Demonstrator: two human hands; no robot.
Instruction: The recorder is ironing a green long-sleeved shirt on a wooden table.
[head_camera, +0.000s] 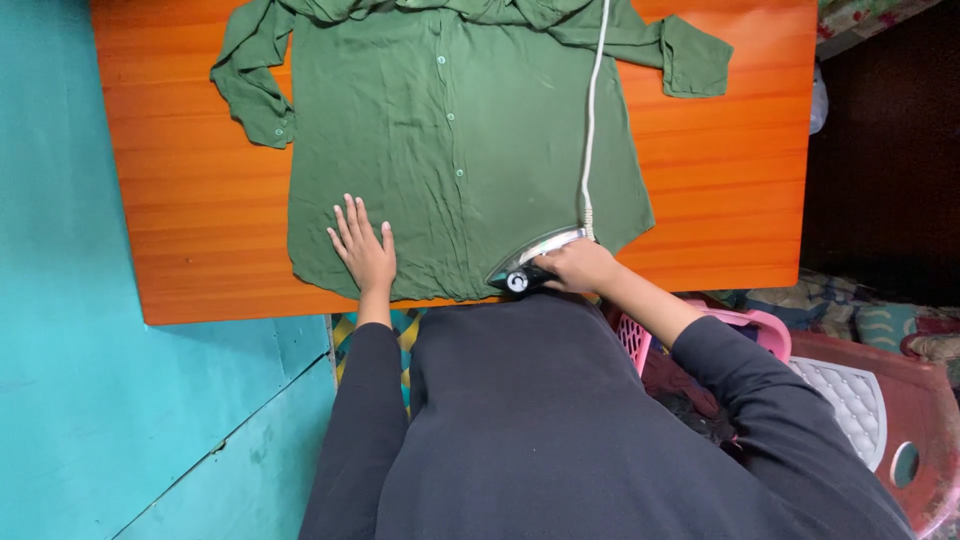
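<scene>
A green button-up shirt (450, 130) lies spread flat on an orange wooden table (200, 220), sleeves folded out to either side. My left hand (362, 247) rests flat on the shirt's lower left hem, fingers apart. My right hand (578, 266) grips the handle of an electric iron (528, 262), which sits on the shirt's lower right hem near the table's front edge. The iron's white cord (594, 110) runs up across the shirt and off the far side.
A teal wall (60, 300) borders the table on the left. A pink laundry basket (740, 330) with clothes stands at my right hip, next to a red plastic chair (900, 420). Dark floor and patterned fabric lie beyond the table's right edge.
</scene>
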